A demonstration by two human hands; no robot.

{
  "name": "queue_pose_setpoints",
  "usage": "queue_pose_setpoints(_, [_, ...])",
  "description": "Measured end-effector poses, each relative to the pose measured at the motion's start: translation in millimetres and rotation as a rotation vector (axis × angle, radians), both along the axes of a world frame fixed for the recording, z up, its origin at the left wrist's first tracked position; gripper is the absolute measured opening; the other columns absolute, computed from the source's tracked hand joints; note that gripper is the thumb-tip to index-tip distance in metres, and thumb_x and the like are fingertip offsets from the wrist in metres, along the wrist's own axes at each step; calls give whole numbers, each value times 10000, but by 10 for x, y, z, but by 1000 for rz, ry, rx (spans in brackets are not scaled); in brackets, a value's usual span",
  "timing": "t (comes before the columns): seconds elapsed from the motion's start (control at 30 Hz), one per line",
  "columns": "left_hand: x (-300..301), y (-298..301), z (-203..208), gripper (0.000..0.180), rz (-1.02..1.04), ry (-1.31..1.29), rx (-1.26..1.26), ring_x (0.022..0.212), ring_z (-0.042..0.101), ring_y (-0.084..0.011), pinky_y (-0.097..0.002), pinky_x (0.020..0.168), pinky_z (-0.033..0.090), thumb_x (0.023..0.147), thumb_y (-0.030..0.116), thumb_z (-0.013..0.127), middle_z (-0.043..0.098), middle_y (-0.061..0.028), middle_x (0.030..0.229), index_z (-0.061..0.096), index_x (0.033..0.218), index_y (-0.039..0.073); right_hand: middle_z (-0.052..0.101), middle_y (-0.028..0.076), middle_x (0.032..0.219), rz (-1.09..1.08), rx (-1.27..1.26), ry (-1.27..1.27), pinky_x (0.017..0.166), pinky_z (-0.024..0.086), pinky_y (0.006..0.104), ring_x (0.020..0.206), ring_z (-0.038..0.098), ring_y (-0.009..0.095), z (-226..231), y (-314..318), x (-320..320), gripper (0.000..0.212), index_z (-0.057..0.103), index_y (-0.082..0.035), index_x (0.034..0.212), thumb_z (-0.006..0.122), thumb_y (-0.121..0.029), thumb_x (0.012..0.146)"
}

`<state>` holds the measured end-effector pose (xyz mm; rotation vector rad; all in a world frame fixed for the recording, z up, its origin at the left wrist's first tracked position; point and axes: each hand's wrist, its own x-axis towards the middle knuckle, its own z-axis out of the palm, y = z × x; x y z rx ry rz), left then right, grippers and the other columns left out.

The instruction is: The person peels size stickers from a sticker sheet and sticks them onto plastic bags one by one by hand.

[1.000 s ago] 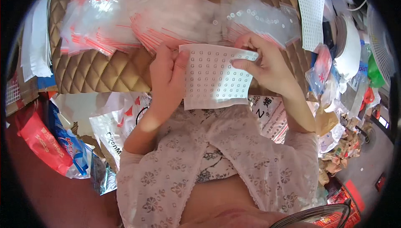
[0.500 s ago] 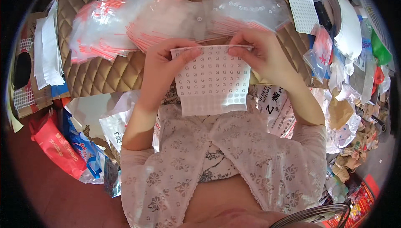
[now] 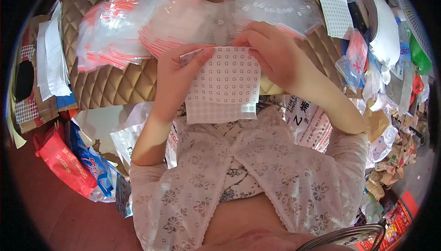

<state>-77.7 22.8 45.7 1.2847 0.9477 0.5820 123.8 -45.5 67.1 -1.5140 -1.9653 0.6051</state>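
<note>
By the brown quilted surface (image 3: 112,88), both hands (image 3: 177,69) (image 3: 278,56) in pinch grips on a white sheet (image 3: 223,78)

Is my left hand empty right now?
No, the left hand pinches the white printed sheet near its upper left corner, thumb in front.

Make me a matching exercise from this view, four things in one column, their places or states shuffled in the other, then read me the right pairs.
Column one:
1. sheet
2. clear bags
3. red bag
4. white papers

Column two:
A. lower left, beside a blue bag
B. on the quilted cover, with red edges
C. far left, along the cover's side
D. in the left hand, the right hand at its top edge

Pairs: 1-D, 2-B, 3-A, 4-C.
</note>
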Motion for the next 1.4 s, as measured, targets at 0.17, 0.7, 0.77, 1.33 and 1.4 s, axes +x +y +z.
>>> queue_pose_setpoints(0.17, [-112,60,-66,214,-22,-44,-110,747,620,-75,-205,651,498,866,118,629,676,-42,857,662,1017,-30,555,123,1003,57,-19,-43,794,476,351,944,563,297,-15,58,-62,238,586,-20,1001,563,22,767])
queue_pose_setpoints(0.7, [-631,178,-245,302,22,-423,-651,861,626,-145,-280,778,498,947,219,516,662,-83,912,603,1089,-33,579,100,1016,561,220,-292,783,503,347,914,579,266,-177,172,-190,347,616,4,988,619,-32,644])
queue_pose_setpoints(0.77, [-571,171,-168,240,-49,146,269,923,608,-187,-329,815,486,903,181,545,646,-89,950,613,1029,-12,569,98,1008,494,69,-97,787,496,334,916,577,249,-89,357,-111,276,604,-6,947,608,0,672])
queue_pose_setpoints(1.33, [-132,149,-582,279,-238,372,1182,1092,511,-258,-389,911,418,784,150,591,585,-94,1118,594,1034,25,525,156,775,167,-306,-63,628,440,391,758,550,336,-278,1333,-236,215,504,-17,819,645,-18,658])
queue_pose_setpoints(1.4, [-124,151,-562,278,-260,349,1189,1091,511,-257,-390,907,421,782,146,593,584,-97,1118,594,1032,24,540,153,765,150,-299,-106,633,453,392,760,564,339,-312,1313,-235,221,516,-25,820,660,-37,653])
